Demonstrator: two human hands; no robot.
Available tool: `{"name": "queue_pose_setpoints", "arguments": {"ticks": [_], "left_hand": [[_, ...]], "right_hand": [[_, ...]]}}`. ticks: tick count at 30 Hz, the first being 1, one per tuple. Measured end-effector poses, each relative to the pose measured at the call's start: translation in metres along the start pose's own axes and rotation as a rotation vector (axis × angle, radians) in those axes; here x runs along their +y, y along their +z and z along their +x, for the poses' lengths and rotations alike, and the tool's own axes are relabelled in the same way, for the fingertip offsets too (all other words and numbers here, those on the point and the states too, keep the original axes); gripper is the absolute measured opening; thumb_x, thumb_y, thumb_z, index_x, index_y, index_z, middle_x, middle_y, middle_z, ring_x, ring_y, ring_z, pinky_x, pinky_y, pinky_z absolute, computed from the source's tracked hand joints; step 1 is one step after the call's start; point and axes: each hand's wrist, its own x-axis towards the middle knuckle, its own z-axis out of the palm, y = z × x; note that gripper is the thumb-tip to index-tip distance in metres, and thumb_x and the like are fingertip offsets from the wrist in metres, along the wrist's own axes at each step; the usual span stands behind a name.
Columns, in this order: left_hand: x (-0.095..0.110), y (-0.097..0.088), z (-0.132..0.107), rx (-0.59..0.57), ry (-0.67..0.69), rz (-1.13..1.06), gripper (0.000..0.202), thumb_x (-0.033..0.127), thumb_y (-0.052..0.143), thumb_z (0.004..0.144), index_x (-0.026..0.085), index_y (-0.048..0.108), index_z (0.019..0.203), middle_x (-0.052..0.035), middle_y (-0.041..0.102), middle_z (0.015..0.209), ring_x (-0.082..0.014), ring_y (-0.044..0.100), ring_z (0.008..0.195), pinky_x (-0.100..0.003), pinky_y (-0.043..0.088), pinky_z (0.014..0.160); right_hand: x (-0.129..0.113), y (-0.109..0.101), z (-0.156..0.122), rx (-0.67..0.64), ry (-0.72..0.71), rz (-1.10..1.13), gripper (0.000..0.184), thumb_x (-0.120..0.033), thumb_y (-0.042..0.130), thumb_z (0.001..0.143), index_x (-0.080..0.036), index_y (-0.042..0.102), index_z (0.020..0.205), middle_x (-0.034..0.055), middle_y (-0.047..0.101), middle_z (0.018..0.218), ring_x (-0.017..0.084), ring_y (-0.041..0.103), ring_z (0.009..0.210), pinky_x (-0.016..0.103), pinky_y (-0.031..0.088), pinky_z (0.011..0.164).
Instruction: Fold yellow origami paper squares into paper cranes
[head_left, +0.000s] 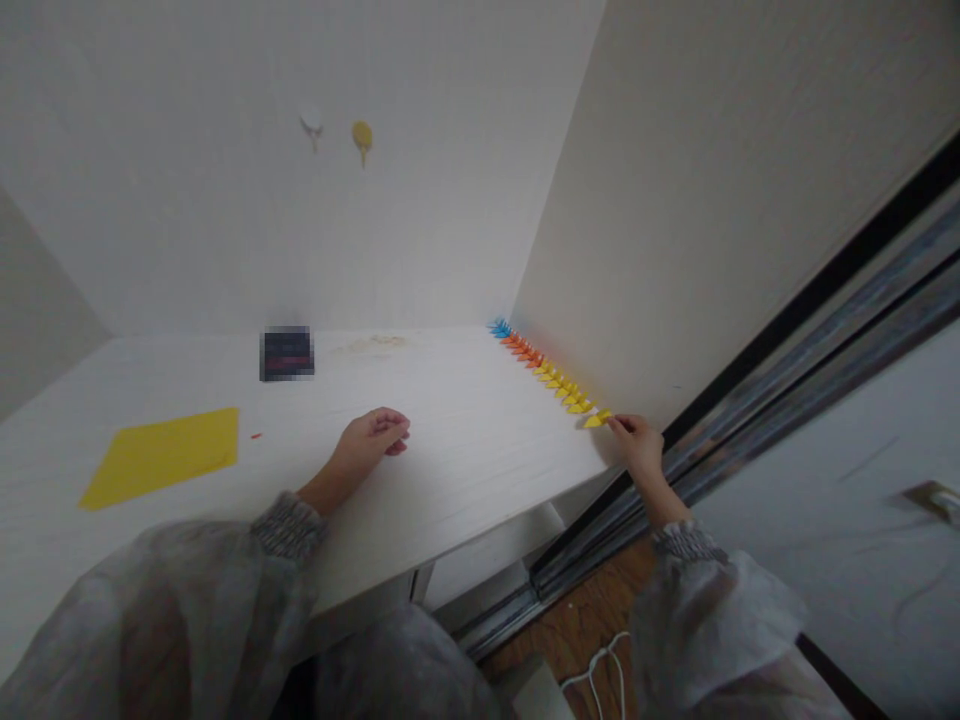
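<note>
My right hand (636, 440) is at the front right of the white table, thumb and fingers pinched on a yellow paper crane (597, 420). That crane sits at the near end of a row of small folded paper cranes along the right wall. Yellow cranes (560, 384) come nearest, then orange cranes (523, 350), then blue cranes (500, 328) in the far corner. My left hand (373, 432) rests on the middle of the table, fingers curled in and nothing seen in them. A yellow paper sheet (169, 455) lies flat to its left.
A dark blurred object (287, 354) stands near the back wall. A small orange scrap (256, 436) lies beside the yellow sheet. Two hooks, a white hook (310, 124) and a yellow hook (362, 137), are on the wall. A white cable (600, 660) lies on the floor.
</note>
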Motion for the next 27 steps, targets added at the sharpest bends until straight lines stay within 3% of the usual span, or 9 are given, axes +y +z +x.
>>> {"name": "queue_pose_setpoints", "arguments": {"ticks": [10,27], "left_hand": [[0.004,0.000,-0.003,0.010,-0.012,0.018,0.026,0.034,0.060,0.061,0.014,0.053,0.075,-0.0002,0.057,0.063,-0.0095,0.053,0.053,-0.023,0.043,0.055],[0.004,-0.001,-0.003,0.016,-0.021,0.037,0.027,0.035,0.061,0.060,0.014,0.054,0.075,-0.0008,0.058,0.065,-0.0101,0.054,0.053,-0.024,0.043,0.055]], "right_hand": [[0.007,0.011,0.009,-0.069,0.056,-0.051,0.038,-0.039,0.048,0.069,-0.009,0.067,0.080,0.0130,0.066,0.076,0.023,0.058,0.065,0.030,0.041,0.058],[0.006,0.013,0.011,-0.101,0.010,-0.065,0.034,-0.035,0.047,0.068,-0.010,0.067,0.080,0.0126,0.067,0.078,0.022,0.058,0.067,0.030,0.041,0.062]]}}
